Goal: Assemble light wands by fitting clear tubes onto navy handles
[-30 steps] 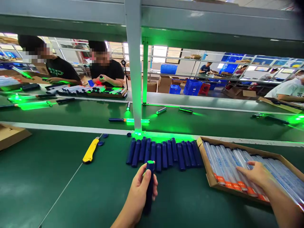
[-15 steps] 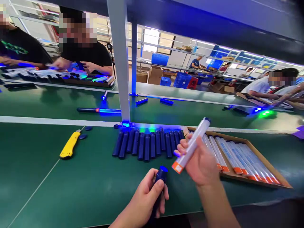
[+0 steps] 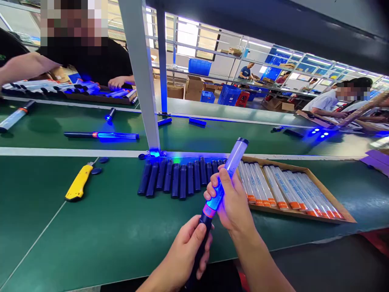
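Observation:
My left hand (image 3: 191, 247) is wrapped round a dark handle (image 3: 206, 221) near the front edge of the table. Above it, my right hand (image 3: 229, 194) grips a clear tube (image 3: 237, 153) with a dark cap and an orange band. The tube's banded end meets the top of the handle, and the two line up in one tilted stick that glows blue. Behind my hands lies a row of several dark handles (image 3: 175, 180). A cardboard tray (image 3: 343, 209) to the right holds several clear tubes with orange ends.
A yellow cutter (image 3: 79, 181) lies at the left near small dark caps (image 3: 96, 171). A white post (image 3: 141, 81) rises behind the handles. Beyond the white strip lie a lit stick (image 3: 117, 136) and loose handles. People work across the table.
My right hand has brought the clear tube down and left onto the handle in my left hand, and the tube now glows blue. The view has shifted slightly.

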Motion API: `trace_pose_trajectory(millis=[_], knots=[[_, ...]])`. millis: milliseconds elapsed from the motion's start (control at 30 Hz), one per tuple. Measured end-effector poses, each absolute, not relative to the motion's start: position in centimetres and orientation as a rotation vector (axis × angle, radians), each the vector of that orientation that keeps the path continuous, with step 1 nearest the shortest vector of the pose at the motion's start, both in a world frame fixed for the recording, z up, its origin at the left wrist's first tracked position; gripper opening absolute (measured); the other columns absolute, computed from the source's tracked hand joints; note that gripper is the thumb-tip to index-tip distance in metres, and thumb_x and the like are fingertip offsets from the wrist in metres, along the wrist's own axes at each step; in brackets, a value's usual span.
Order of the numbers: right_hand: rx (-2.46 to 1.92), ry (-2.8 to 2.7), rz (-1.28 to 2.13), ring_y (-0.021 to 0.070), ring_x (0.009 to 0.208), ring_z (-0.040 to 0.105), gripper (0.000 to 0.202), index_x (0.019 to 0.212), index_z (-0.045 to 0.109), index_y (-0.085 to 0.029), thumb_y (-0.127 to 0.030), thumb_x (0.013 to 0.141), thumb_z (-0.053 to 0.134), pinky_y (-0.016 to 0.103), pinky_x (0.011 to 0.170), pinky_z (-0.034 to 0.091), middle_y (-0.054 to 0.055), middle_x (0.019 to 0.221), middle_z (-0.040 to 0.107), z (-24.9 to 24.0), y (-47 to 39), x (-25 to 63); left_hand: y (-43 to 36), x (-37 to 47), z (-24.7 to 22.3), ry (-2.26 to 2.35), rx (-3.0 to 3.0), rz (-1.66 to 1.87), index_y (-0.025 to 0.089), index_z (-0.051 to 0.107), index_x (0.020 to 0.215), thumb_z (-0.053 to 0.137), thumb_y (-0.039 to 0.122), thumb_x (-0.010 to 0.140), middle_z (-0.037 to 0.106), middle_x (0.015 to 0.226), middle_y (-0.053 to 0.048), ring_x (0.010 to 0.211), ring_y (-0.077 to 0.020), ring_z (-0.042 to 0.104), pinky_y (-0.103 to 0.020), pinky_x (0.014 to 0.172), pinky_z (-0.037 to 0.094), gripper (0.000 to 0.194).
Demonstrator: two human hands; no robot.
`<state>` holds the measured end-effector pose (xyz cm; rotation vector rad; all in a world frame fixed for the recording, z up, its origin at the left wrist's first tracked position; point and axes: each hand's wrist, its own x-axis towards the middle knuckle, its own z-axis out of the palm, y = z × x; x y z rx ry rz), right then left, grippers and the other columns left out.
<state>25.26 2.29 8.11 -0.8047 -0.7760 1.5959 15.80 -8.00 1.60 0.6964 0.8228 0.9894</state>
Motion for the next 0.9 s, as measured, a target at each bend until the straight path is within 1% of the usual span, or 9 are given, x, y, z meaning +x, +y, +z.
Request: trace_pose_trajectory(millis=[233, 433, 533, 600, 667, 700, 733, 800, 900], knots=[[-0.862, -0.772, 1.656, 0.0053, 0.047, 0.041, 0.032, 0.098, 0.051, -0.026, -0.046, 0.084, 0.073, 0.016, 0.041, 0.037, -0.008, 0.068, 0.048, 8.0, 2.0, 24.9, -8.2, 16.0, 1.4, 0.622, 0.527, 1.024, 0.019, 0.057, 0.1, 0.052, 0.053, 0.095, 0.049, 0.07, 0.004, 0.038, -0.0018, 0.036, -0.014, 0.033, 0.032, 0.035], [-0.962, -0.833, 1.486, 0.005, 0.045, 0.042, 0.029, 0.095, 0.05, -0.026, -0.05, 0.09, 0.065, 0.017, 0.039, 0.037, -0.008, 0.069, 0.049, 7.5, 1.5, 24.1, -8.2, 16.9, 0.7, 0.993, 0.789, 1.038, 0.02, 0.052, 0.087, 0.048, 0.064, 0.094, 0.046, 0.07, 0.004, 0.045, -0.0044, 0.035, -0.016, 0.036, 0.027, 0.044], [-1.006, -0.877, 1.4, 0.0056, 0.045, 0.044, 0.03, 0.093, 0.049, -0.025, -0.052, 0.091, 0.063, 0.018, 0.039, 0.039, -0.008, 0.069, 0.051, 7.2, 1.6, 23.9, -8.2, 17.1, 0.1, 1.103, 0.903, 1.026, 0.021, 0.055, 0.106, 0.043, 0.06, 0.097, 0.045, 0.07, 0.004, 0.052, -0.0072, 0.034, -0.017, 0.043, 0.027, 0.042], [-1.003, -0.89, 1.389, 0.006, 0.045, 0.045, 0.029, 0.094, 0.049, -0.026, -0.051, 0.091, 0.062, 0.019, 0.04, 0.04, -0.008, 0.069, 0.052, 7.2, 1.7, 24.1, -7.9, 16.3, -0.1, 1.113, 0.982, 1.016, 0.021, 0.057, 0.111, 0.041, 0.057, 0.099, 0.047, 0.07, 0.004, 0.054, -0.0088, 0.036, -0.019, 0.048, 0.032, 0.041], [-0.93, -0.923, 1.42, 0.0068, 0.045, 0.046, 0.027, 0.097, 0.049, -0.026, -0.049, 0.092, 0.062, 0.02, 0.041, 0.041, -0.008, 0.068, 0.052, 7.6, 1.5, 24.5, -6.8, 14.5, 0.4, 1.095, 1.094, 1.0, 0.02, 0.064, 0.107, 0.044, 0.056, 0.099, 0.057, 0.077, 0.0, 0.065, -0.0121, 0.049, -0.023, 0.061, 0.043, 0.042], [-0.877, -0.963, 1.445, 0.0075, 0.045, 0.047, 0.026, 0.099, 0.048, -0.027, -0.048, 0.093, 0.062, 0.021, 0.042, 0.042, -0.008, 0.067, 0.053, 8.0, 1.3, 24.7, -5.9, 13.4, 1.1, 1.074, 1.148, 1.014, 0.02, 0.067, 0.107, 0.045, 0.057, 0.098, 0.063, 0.086, -0.004, 0.077, -0.0155, 0.057, -0.025, 0.072, 0.048, 0.044], [-0.825, -1.02, 1.465, 0.0085, 0.045, 0.049, 0.024, 0.101, 0.049, -0.027, -0.045, 0.093, 0.062, 0.022, 0.043, 0.043, -0.008, 0.066, 0.053, 8.4, 1.0, 24.8, -4.9, 12.2, 2.3, 1.051, 1.191, 1.062, 0.019, 0.069, 0.111, 0.046, 0.06, 0.096, 0.067, 0.099, -0.007, 0.093, -0.0198, 0.061, -0.029, 0.085, 0.049, 0.049], [-0.754, -1.166, 1.47, 0.0108, 0.048, 0.054, 0.022, 0.104, 0.05, -0.027, -0.041, 0.093, 0.063, 0.025, 0.046, 0.046, -0.007, 0.066, 0.056, 9.3, 0.2, 24.7, -2.8, 10.2, 5.7, 0.988, 1.244, 1.24, 0.02, 0.065, 0.128, 0.044, 0.07, 0.091, 0.067, 0.122, -0.012, 0.118, -0.0273, 0.057, -0.036, 0.103, 0.043, 0.066], [-0.754, -1.281, 1.447, 0.0149, 0.056, 0.059, 0.027, 0.102, 0.055, -0.028, -0.036, 0.085, 0.073, 0.029, 0.051, 0.05, -0.004, 0.07, 0.061, 10.6, -1.0, 24.1, -0.9, 9.5, 12.7, 0.823, 1.382, 1.47, 0.021, 0.056, 0.14, 0.048, 0.078, 0.083, 0.064, 0.13, -0.013, 0.123, -0.032, 0.056, -0.041, 0.102, 0.046, 0.081]])
